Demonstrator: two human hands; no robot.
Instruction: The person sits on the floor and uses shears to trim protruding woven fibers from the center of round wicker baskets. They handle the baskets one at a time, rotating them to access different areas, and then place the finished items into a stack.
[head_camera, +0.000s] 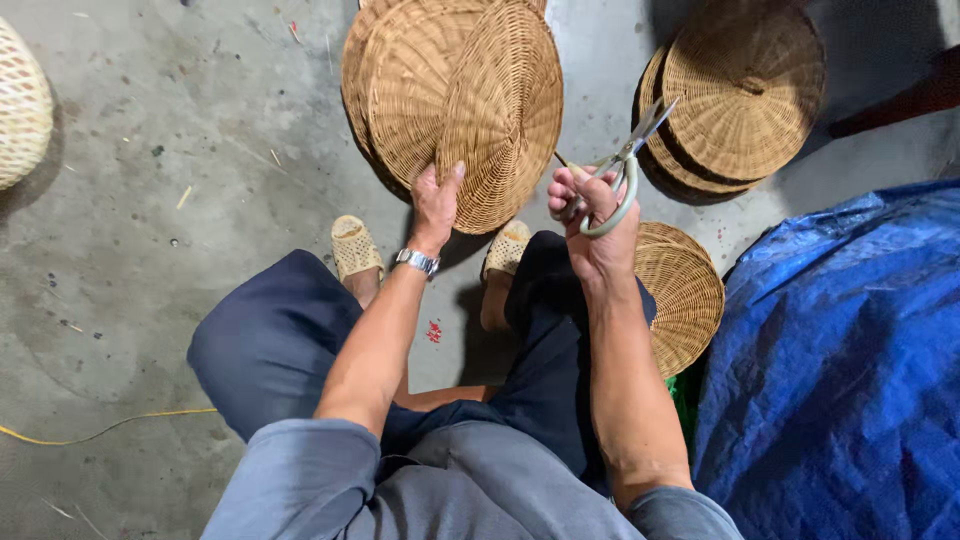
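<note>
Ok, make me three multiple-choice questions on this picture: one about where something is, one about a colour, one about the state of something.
1. Where is the blue tarp?
A. on the person's right
B. on the person's left
C. hanging overhead

2. What colour is the woven disc that the left hand holds?
A. tan
B. green
C. black

3. How are the scissors in the right hand?
A. blades parted, pointing up and away
B. lying on the floor
C. stuck in a basket

Answers: 1 A, the tarp fills the lower right. 2 A, the disc is tan wicker. 3 A, the two blade tips stand slightly apart above the fingers.
</note>
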